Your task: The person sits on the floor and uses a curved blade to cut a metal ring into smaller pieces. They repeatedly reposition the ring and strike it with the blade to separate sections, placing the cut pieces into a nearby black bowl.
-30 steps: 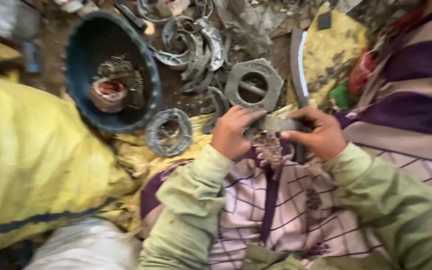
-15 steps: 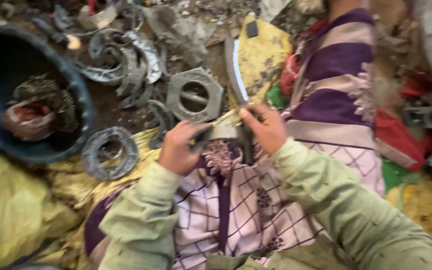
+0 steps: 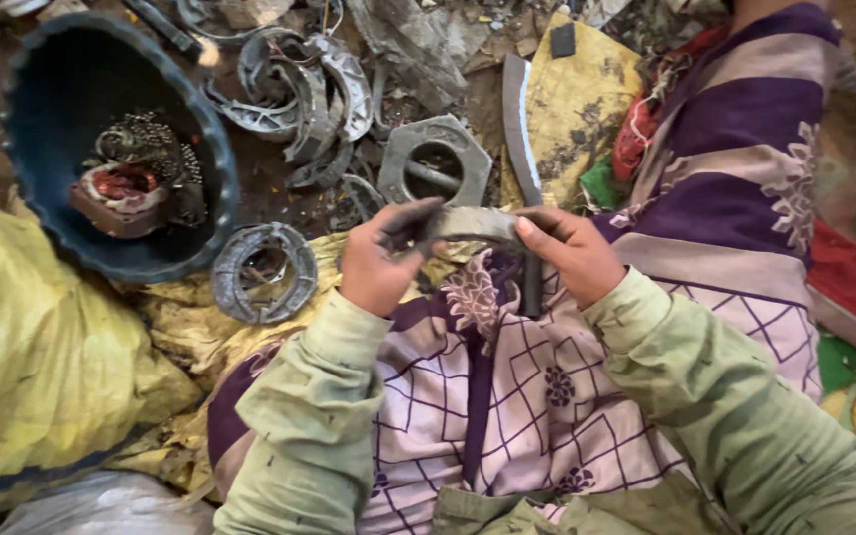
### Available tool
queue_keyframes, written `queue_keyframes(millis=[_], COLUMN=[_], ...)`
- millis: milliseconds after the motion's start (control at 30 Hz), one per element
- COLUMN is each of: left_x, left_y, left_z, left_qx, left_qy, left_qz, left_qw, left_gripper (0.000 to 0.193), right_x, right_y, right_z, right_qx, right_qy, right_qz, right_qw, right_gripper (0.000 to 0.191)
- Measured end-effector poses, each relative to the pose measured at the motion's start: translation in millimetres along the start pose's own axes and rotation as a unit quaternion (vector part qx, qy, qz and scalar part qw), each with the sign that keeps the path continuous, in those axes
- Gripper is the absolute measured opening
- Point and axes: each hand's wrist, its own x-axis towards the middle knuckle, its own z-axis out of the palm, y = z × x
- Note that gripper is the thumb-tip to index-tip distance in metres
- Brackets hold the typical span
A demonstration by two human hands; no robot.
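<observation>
Since the earlier frames, both hands have lifted the curved grey metal brake-shoe piece [image 3: 473, 226] a little higher above the purple patterned lap cloth [image 3: 487, 396]. Working it well probably means gripping both ends firmly and keeping fingers off sharp edges. Left hand [image 3: 380, 260] closes around one end; right hand [image 3: 572, 253] clasps the other, fingers curled tight.
</observation>
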Motion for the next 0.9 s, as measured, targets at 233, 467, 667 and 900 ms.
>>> queue_keyframes(millis=[233, 467, 667, 900], left_x=[2.8, -10.2, -6.6, -6.9], left_y=[-1.4, 13.8, 4.8, -13.2], left_z=[5.2, 22.9, 19.0, 20.9], left_qx=[0.053, 0.229, 0.195, 0.15], left_qy=[0.067, 0.072, -0.004, -0.054], left_qz=[0.014, 0.046, -0.011, -0.092], left_qw=[0.996, 0.97, 0.981, 0.983], left_gripper=[0.038, 0.048, 0.057, 0.056], right_x=[-5.9, -4.4, -7.1, -6.8], right_y=[3.7, 15.4, 12.3, 5.2], right_z=[7.4, 19.7, 24.1, 29.4], right_qx=[0.222, 0.225, 0.26, 0.145], right_qy=[-0.048, -0.001, -0.017, -0.045], right_qz=[0.098, 0.069, 0.069, 0.103], right_qw=[0.969, 0.972, 0.963, 0.983], right_gripper=[0.029, 0.02, 0.024, 0.034])
